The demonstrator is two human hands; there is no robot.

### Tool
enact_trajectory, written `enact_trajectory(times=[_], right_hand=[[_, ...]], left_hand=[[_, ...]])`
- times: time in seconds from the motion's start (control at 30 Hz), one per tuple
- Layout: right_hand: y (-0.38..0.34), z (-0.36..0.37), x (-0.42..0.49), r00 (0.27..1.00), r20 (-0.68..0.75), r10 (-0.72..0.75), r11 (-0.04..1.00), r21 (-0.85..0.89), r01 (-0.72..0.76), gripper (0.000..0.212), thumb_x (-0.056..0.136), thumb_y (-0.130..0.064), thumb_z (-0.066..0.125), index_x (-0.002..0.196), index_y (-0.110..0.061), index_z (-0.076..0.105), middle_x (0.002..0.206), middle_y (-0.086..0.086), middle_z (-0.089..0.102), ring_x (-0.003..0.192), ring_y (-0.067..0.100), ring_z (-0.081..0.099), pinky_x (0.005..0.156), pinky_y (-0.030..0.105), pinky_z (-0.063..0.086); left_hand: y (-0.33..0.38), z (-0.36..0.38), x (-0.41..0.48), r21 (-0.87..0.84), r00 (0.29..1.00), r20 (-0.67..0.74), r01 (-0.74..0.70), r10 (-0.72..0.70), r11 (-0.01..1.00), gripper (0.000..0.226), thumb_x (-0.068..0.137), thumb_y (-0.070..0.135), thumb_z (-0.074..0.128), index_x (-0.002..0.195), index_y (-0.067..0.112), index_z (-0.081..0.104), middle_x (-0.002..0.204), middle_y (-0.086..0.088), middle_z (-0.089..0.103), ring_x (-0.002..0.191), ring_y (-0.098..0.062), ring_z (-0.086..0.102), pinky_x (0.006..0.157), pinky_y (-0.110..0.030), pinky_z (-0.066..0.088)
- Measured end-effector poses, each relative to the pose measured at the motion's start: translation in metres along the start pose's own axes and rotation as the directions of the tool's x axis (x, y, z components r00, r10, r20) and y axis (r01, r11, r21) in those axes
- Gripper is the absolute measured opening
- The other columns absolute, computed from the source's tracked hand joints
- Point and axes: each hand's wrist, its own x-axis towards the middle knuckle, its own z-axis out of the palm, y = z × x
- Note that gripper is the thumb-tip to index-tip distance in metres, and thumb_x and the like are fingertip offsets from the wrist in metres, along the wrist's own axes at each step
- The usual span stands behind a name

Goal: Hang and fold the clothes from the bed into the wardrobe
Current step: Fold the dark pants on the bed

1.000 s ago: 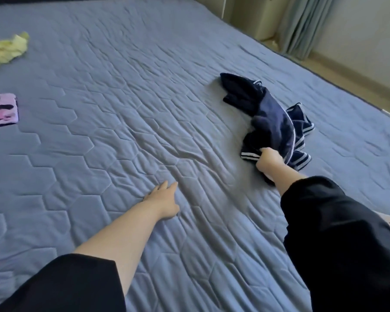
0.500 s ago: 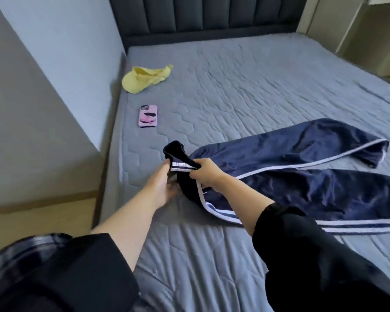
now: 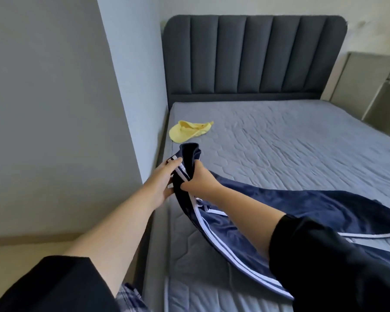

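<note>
Two hands grip one end of the navy track trousers (image 3: 302,206) above the left edge of the bed (image 3: 302,143), left hand (image 3: 163,180) just beside right hand (image 3: 199,180) (both curled on cloth), the trousers' length trailing rightward across the mattress, under the right arm.

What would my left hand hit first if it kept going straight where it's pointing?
The navy track pants the left hand grips; beyond them, likely the yellow garment on the bed, though depth is unclear.

The wall (image 3: 65,109) hems the bed (image 3: 302,149) on its left and the headboard (image 3: 252,57) its far end; a yellow cloth (image 3: 188,131) sits far left, navy trousers (image 3: 313,206) sprawl nearest, the middle lies open.
</note>
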Motion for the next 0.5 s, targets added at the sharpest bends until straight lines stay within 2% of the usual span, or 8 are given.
enact_trajectory(times=[0.07, 0.17, 0.33, 0.43, 0.5], right_hand=[[-0.011, 0.001, 0.0, 1.0, -0.028, -0.006, 0.998, 0.06, 0.008, 0.059, 0.08, -0.008, 0.066, 0.129, -0.013, 0.034, 0.102, 0.0, 0.054, 0.092, 0.019, 0.057, 0.055, 0.016, 0.041], [-0.023, 0.002, -0.004, 0.998, -0.048, -0.032, 0.995, 0.09, 0.037, 0.065, 0.079, -0.007, 0.069, 0.134, -0.013, 0.035, 0.108, -0.001, 0.053, 0.095, 0.017, 0.056, 0.059, 0.014, 0.042], [-0.047, -0.007, -0.007, 0.988, -0.103, -0.114, 0.992, 0.034, 0.118, 0.058, 0.078, -0.009, 0.07, 0.132, -0.01, 0.049, 0.118, 0.003, 0.062, 0.1, 0.017, 0.06, 0.087, 0.027, 0.049], [-0.069, -0.012, -0.004, 0.979, -0.128, -0.155, 0.985, 0.056, 0.164, 0.056, 0.078, -0.004, 0.069, 0.131, -0.012, 0.053, 0.118, 0.004, 0.064, 0.103, 0.017, 0.061, 0.087, 0.025, 0.047], [-0.09, -0.009, 0.0, 0.978, -0.113, -0.175, 0.977, 0.102, 0.187, 0.056, 0.078, -0.003, 0.069, 0.13, -0.015, 0.054, 0.117, 0.005, 0.065, 0.102, 0.02, 0.063, 0.09, 0.032, 0.052]], left_hand=[[0.009, -0.008, 0.0, 0.04, 0.999, -0.001, -0.041, 0.041, 0.998, 0.01, 0.091, 0.029, 0.06, 0.085, 0.029, 0.069, 0.076, 0.006, 0.07, 0.063, -0.008, 0.067, 0.052, -0.022, 0.051], [0.018, -0.015, -0.002, 0.092, 0.997, -0.034, -0.07, 0.073, 0.993, 0.01, 0.092, 0.026, 0.058, 0.089, 0.028, 0.068, 0.078, 0.007, 0.071, 0.067, -0.009, 0.066, 0.05, -0.021, 0.05], [0.034, -0.012, -0.008, 0.012, 0.989, -0.116, -0.093, 0.093, 0.996, 0.01, 0.095, 0.022, 0.054, 0.091, 0.022, 0.063, 0.079, 0.001, 0.065, 0.066, -0.014, 0.062, 0.046, -0.022, 0.049], [0.056, -0.011, -0.02, -0.03, 0.983, -0.134, -0.13, 0.125, 0.991, 0.012, 0.096, 0.02, 0.051, 0.089, 0.021, 0.061, 0.079, 0.0, 0.064, 0.065, -0.014, 0.061, 0.048, -0.022, 0.048], [0.075, -0.018, -0.031, -0.059, 0.972, -0.167, -0.179, 0.167, 0.982, 0.013, 0.096, 0.018, 0.051, 0.087, 0.02, 0.06, 0.077, 0.0, 0.062, 0.06, -0.012, 0.06, 0.048, -0.021, 0.048]])
